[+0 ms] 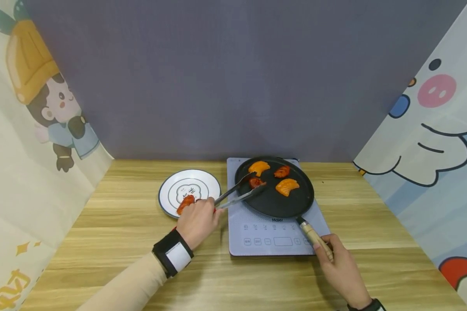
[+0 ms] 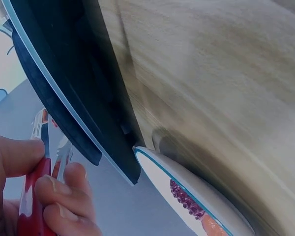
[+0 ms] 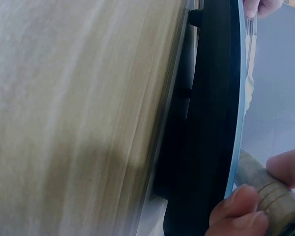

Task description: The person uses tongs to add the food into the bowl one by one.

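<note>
While the right hand (image 1: 340,270) has its fingers and thumb curled round the wooden handle (image 1: 313,235) of the pan (image 1: 268,206), the left hand (image 1: 198,222) grips the red-handled tongs (image 1: 241,198), whose arms reach over the pan's left rim. The pan sits on the hob (image 1: 253,233), at the far right of the table (image 1: 120,237), and the plate (image 1: 169,190) stands to its left.

The work looks partway through, since food lies in both places. Four pieces are in the pan: a far orange piece (image 1: 259,167), a near orange piece (image 1: 288,187), a right red piece (image 1: 282,172), and a left red piece (image 1: 255,182) between the tips of the tongs. Whether the tips press on it or merely flank it cannot be told. At least one more, the plate's red piece (image 1: 185,204), lies at the near side of the plate, partly behind the left hand; the left wrist view shows an orange patch next to dark round bumps there, perhaps a second piece.

What seems left is to finish with the piece at the tongs; the other three in the pan lie free of them.
</note>
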A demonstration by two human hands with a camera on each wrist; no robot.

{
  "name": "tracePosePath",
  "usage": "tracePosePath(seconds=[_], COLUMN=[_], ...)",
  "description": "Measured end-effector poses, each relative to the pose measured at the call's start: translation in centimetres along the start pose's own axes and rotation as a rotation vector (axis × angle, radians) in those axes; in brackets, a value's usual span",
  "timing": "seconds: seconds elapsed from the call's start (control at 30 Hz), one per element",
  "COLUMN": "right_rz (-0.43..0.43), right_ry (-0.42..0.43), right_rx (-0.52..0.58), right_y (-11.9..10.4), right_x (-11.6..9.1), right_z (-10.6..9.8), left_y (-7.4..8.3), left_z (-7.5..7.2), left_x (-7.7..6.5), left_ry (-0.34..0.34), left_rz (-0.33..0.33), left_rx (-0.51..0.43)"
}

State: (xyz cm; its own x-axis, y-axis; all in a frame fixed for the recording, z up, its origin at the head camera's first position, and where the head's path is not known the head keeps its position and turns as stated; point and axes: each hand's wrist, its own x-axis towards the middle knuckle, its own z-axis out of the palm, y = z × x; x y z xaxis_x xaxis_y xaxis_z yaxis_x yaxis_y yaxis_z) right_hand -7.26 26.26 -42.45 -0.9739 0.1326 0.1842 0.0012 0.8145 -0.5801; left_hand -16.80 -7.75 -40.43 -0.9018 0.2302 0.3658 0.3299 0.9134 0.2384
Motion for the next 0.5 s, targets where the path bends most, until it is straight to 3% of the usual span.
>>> tracePosePath(seconds=[0.5], right_rz=[0.004], right_ry=[-0.006], right_rx=[0.001], right_y=[-0.1], right_x=[0.0], right_z=[0.0], left_y=[-0.8], left_z=[-0.4], left_x=[-1.6], left_ry=[0.077], left_rz=[0.033], left_rx=[0.014])
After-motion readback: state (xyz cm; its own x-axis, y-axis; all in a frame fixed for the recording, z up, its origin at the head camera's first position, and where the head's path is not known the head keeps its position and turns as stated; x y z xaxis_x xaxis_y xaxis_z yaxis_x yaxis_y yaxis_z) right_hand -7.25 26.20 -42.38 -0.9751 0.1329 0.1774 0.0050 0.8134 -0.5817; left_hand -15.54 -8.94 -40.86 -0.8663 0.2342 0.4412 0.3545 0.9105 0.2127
